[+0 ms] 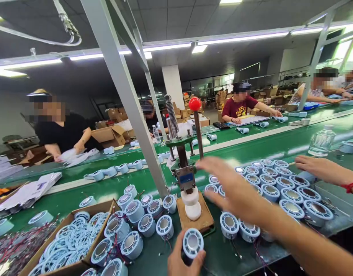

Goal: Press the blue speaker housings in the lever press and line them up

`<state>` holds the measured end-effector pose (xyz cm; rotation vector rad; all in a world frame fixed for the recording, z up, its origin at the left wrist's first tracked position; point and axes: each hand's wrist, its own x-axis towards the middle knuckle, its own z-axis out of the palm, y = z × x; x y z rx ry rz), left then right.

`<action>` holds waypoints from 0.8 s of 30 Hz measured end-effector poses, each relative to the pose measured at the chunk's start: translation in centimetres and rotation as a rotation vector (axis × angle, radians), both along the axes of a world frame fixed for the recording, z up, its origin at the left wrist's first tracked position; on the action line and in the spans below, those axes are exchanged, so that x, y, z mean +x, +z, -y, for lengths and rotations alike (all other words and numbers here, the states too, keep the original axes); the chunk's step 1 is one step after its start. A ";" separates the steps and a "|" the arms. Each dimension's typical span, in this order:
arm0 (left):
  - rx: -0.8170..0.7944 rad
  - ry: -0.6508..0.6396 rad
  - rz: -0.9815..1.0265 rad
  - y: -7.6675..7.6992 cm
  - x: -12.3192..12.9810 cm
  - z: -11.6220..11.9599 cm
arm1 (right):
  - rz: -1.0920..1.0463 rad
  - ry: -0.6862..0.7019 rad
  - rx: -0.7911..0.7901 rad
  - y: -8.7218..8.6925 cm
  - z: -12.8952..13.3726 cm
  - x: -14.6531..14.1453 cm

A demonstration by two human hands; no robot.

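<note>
My left hand (pixel 183 258) grips a light-blue round housing (pixel 193 243) between thumb and fingers, in front of the press base. The hand press (pixel 186 178) stands upright with a red-knobbed lever (pixel 198 130) and a white two-part cylinder (pixel 191 205) over its brown base plate (pixel 182 218). My right hand (pixel 226 182), blurred, is just right of the press, near the lever's lower end, fingers spread with nothing visible in them. Blue housings with metallic centres stand left of the press (pixel 134 211) and right of it (pixel 291 195).
A cardboard box (pixel 107 222) of blue rings (pixel 75 237) stands at lower left, beside a pile of wired parts (pixel 21 245). Another person's hand (pixel 322 168) with a red bracelet reaches in from the right, near a clear bottle (pixel 322 142). A slanted metal post (pixel 127 92) rises behind the press.
</note>
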<state>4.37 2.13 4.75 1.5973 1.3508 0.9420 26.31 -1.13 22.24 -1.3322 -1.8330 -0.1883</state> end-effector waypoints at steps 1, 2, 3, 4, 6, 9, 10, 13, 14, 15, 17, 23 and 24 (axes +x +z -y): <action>0.011 0.020 0.000 1.3 0.1 -1.0 | -0.001 -0.035 0.154 3.8 -1.7 1.2; 0.023 0.032 0.001 2.5 0.3 -2.1 | -0.019 -0.064 0.277 7.3 -3.6 2.2; 0.041 0.030 0.006 3.6 0.6 -3.2 | -0.075 -0.082 0.356 10.2 -5.6 3.0; 0.063 0.015 0.018 4.4 1.0 -4.2 | -0.149 -0.075 0.386 12.4 -7.7 3.6; 0.112 -0.035 0.058 5.2 2.1 -6.0 | -0.305 -0.018 0.350 14.9 -11.4 4.0; 0.144 -0.141 0.118 4.9 3.9 -7.8 | -0.419 0.077 0.277 14.8 -14.5 3.7; 0.149 -0.164 0.129 4.6 4.4 -8.0 | -0.429 0.093 0.277 14.3 -15.0 3.6; 0.157 -0.181 0.138 3.7 5.3 -8.2 | -0.463 0.130 0.264 13.5 -15.4 3.4; 0.159 -0.177 0.138 3.5 5.4 -8.1 | -0.473 0.130 0.261 13.6 -15.4 3.5; 0.163 -0.170 0.137 3.4 5.4 -7.9 | -0.484 0.122 0.258 14.0 -15.2 3.6; 0.164 -0.156 0.135 3.2 5.5 -7.5 | -0.512 0.097 0.251 14.8 -14.3 3.7; 0.147 -0.116 0.142 2.3 5.4 -6.4 | -0.348 0.018 0.412 7.1 -0.8 0.0; 0.146 -0.110 0.151 2.0 5.4 -6.2 | -0.298 -0.023 0.435 3.4 2.0 -1.1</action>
